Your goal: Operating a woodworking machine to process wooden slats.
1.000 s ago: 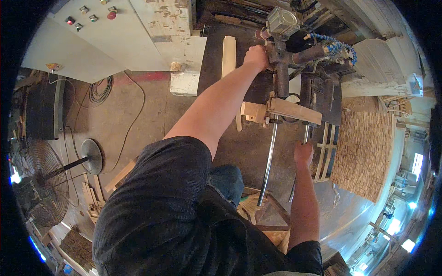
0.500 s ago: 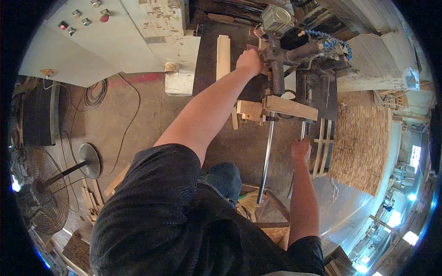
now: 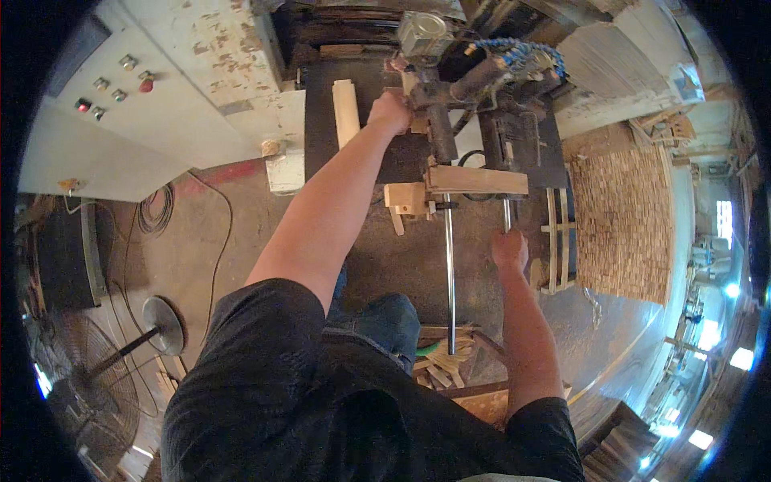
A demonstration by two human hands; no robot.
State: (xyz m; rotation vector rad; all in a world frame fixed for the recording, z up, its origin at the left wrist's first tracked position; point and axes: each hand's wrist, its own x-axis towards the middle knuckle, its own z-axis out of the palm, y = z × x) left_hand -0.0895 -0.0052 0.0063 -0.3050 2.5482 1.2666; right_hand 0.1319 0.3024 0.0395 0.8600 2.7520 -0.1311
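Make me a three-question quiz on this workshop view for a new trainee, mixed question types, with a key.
1. The left hand is nearest: A) the fan; B) the dark machine; C) the coiled floor cable.
2. True or false: the coiled blue hose appears right of the left hand.
3. Fill in: the right hand is at a shiny metal ____.
Key: 1 B; 2 true; 3 rod.

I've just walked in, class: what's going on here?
A person is working at a machine. The left hand is up at its left side; what the fingers hold can't be made out. The right hand is closed around a metal rod. A board sits across the machine's near end, with a block to its left.
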